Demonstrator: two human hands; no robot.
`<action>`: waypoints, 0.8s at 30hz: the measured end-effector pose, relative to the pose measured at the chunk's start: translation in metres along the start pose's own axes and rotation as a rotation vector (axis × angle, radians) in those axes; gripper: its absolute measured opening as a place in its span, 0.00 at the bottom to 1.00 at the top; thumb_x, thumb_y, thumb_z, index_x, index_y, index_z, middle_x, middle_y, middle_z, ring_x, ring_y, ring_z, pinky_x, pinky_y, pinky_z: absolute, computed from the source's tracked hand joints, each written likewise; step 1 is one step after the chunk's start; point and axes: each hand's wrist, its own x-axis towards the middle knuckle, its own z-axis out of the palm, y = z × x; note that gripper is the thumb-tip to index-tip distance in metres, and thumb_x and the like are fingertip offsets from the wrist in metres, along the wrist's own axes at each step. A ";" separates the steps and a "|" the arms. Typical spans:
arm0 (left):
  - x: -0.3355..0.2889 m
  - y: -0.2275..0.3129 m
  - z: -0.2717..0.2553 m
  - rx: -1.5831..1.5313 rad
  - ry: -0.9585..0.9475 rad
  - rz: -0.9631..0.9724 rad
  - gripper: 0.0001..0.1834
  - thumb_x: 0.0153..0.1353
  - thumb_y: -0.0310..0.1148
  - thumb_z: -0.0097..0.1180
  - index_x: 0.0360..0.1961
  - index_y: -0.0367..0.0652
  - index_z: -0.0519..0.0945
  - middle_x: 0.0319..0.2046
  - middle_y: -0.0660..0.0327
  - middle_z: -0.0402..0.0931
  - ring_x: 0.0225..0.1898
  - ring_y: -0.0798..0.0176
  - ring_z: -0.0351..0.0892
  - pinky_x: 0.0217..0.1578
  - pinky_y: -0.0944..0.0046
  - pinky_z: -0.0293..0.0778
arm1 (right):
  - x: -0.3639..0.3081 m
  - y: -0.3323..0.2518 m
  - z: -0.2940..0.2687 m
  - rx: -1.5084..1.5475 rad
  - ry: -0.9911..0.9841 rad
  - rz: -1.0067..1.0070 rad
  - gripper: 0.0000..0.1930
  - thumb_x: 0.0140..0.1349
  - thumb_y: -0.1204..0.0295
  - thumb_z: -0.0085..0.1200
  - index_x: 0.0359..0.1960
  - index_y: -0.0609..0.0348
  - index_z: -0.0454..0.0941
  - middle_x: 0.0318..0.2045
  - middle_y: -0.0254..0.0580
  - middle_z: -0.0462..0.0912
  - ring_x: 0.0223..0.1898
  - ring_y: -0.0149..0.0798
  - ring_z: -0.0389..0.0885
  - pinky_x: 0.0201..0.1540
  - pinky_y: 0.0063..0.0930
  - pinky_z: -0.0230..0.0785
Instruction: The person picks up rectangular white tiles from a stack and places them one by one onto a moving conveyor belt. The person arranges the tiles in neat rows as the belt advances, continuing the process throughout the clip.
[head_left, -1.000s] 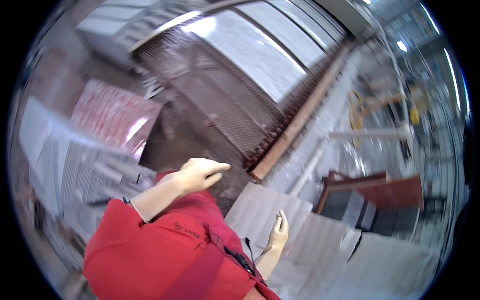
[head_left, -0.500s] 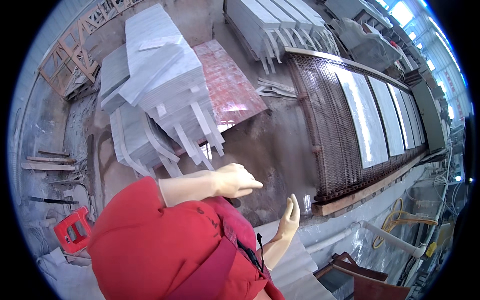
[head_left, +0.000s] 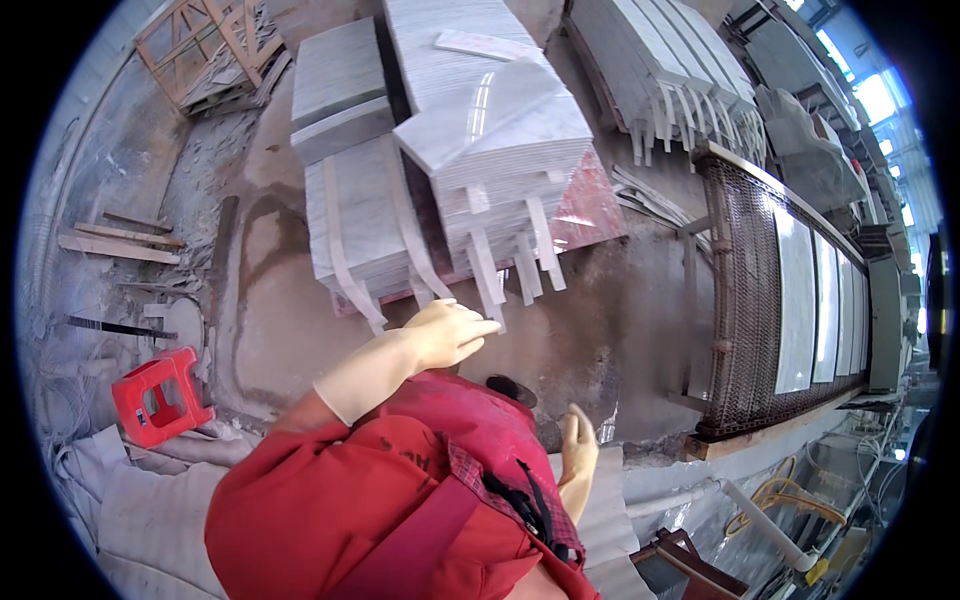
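Observation:
Both hands wear cream rubber gloves and hold nothing that I can see. My left hand is held out in front of my body, its fingers loosely stretched. In the picture it appears just below the white strips hanging from the stacked slabs, without a visible grip on them. My right hand is lower and to the right, fingers pointing up, over the wet floor. Ahead stands a tall stack of pale grey stone slabs, with loose pieces on top. A lower slab stack stands to its left.
A brown mesh conveyor carrying pale slabs stands on the right. More strapped slabs are at the back. A red plastic stool and wooden strips are at the left. A reddish slab lies behind the tall stack.
My view has turned left, so the slab stacks and the conveyor sit farther right. My left hand has shifted slightly left and up in the picture; my right hand is slightly lower.

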 end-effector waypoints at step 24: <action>-0.140 -0.080 -0.100 -0.038 0.392 -0.852 0.20 0.75 0.34 0.57 0.66 0.51 0.82 0.61 0.51 0.84 0.62 0.48 0.82 0.64 0.54 0.76 | 0.103 -0.168 0.046 -0.351 -0.320 -0.316 0.18 0.80 0.66 0.53 0.66 0.57 0.82 0.62 0.48 0.86 0.65 0.41 0.82 0.69 0.33 0.69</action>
